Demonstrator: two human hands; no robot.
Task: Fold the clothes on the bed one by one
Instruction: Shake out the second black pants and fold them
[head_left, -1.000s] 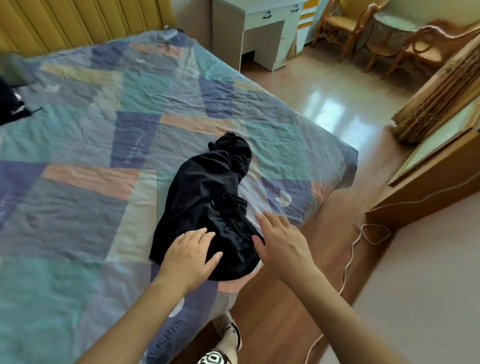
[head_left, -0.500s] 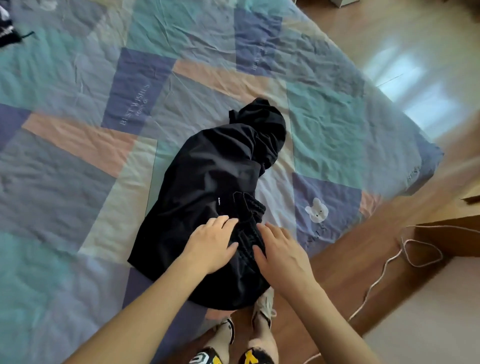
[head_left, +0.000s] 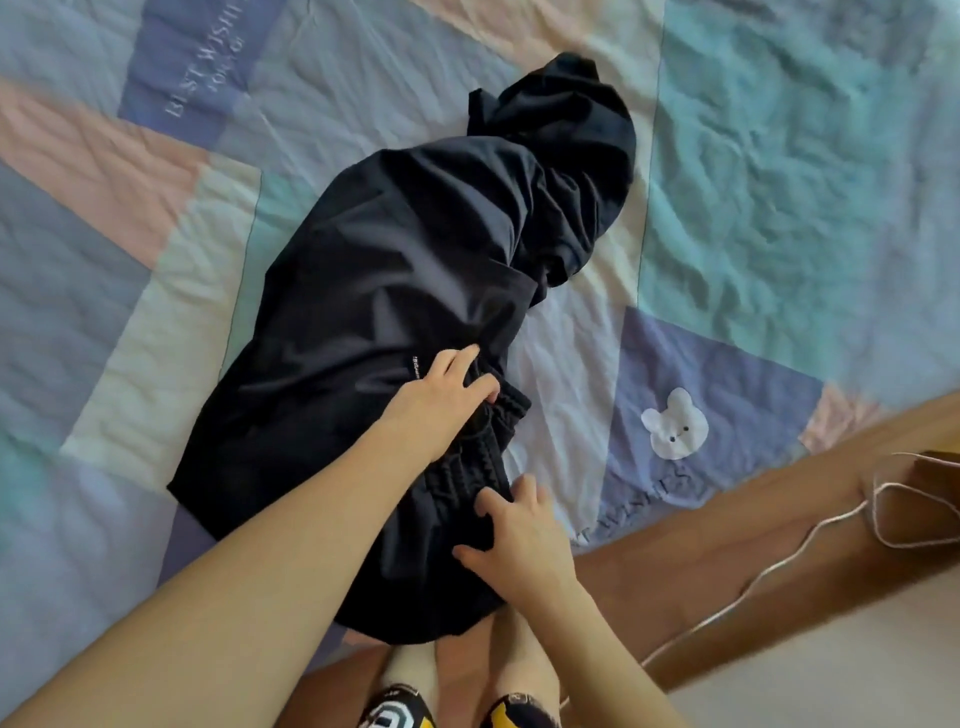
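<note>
1. a black garment lies bunched on the bed, running from frame centre toward the upper right.
2. the left hand rests on its gathered waistband, fingers curled into the cloth.
3. the right hand presses the lower edge, fingers spread, grip loose and holding nothing.
4. a white cord lies on the floor at lower right.
</note>
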